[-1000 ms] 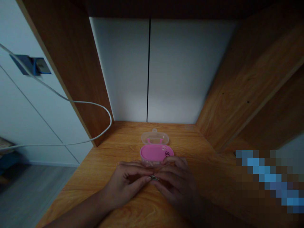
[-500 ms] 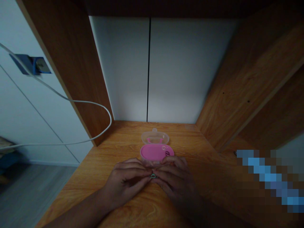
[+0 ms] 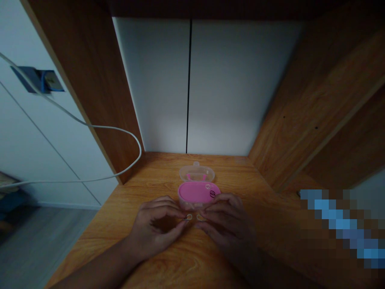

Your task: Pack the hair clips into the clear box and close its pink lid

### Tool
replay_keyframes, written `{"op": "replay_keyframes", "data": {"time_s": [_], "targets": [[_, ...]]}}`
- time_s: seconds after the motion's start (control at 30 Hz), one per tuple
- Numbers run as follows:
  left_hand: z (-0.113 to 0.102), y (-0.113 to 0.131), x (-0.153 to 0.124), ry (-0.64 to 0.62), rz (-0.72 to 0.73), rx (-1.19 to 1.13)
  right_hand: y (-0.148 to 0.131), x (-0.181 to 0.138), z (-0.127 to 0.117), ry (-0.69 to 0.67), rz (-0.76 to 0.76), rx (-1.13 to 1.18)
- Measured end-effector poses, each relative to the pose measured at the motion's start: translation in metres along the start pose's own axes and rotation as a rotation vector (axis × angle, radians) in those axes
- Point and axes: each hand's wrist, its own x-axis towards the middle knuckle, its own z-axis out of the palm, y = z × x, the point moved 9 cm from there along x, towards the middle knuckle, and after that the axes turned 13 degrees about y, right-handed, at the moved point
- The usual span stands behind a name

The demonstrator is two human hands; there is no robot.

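Note:
My left hand [image 3: 155,228] is closed in a pinch between thumb and fingertips, with a small pale loop [image 3: 189,217] standing out from its tips. My right hand [image 3: 228,224] pinches a second small pale loop [image 3: 199,217], a narrow gap away from the first. They look like thin bands, too small to tell the material. Just beyond the fingertips lies an open, oval clear plastic case with a pink tray [image 3: 195,192]. A black loop [image 3: 212,194] and a whitish loop [image 3: 208,186] rest on the pink surface. The clear lid [image 3: 197,173] leans back, hinged away from me.
The wooden desk top [image 3: 168,265] is bounded by a wooden panel [image 3: 87,92] on the left and another [image 3: 288,120] on the right. White panels [image 3: 222,92] close off the back. A white cable [image 3: 132,138] loops in from the left.
My fingertips were together around one small greenish loop; now the hands have drawn slightly apart, each with a loop showing at its tips. The case has stayed in place.

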Motion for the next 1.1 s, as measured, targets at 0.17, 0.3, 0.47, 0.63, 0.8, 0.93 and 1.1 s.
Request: {"op": "replay_keyframes", "data": {"time_s": [0.17,0.3,0.47,0.63,0.8,0.93,1.1], "targets": [[0.000,-0.004,0.000,0.005,-0.037,0.009,0.006,-0.001,0.002,-0.011,0.049,0.018],[0.004,-0.009,-0.001,-0.028,-0.075,0.051,0.007,-0.001,0.006,-0.029,0.053,-0.008],[0.010,-0.030,-0.011,-0.165,-0.160,0.205,-0.004,-0.009,0.014,-0.138,0.023,-0.008],[0.008,-0.051,-0.017,-0.245,-0.215,0.354,-0.008,-0.023,0.027,-0.302,-0.007,-0.052],[0.002,-0.050,-0.012,-0.183,-0.210,0.325,-0.033,-0.042,0.052,-0.668,-0.199,0.097],[-0.006,-0.051,-0.009,-0.069,-0.253,0.286,-0.050,-0.056,0.061,-0.795,-0.352,0.039],[-0.010,-0.045,-0.007,0.021,-0.232,0.221,-0.048,-0.067,0.069,-0.776,-0.340,-0.040]]}}
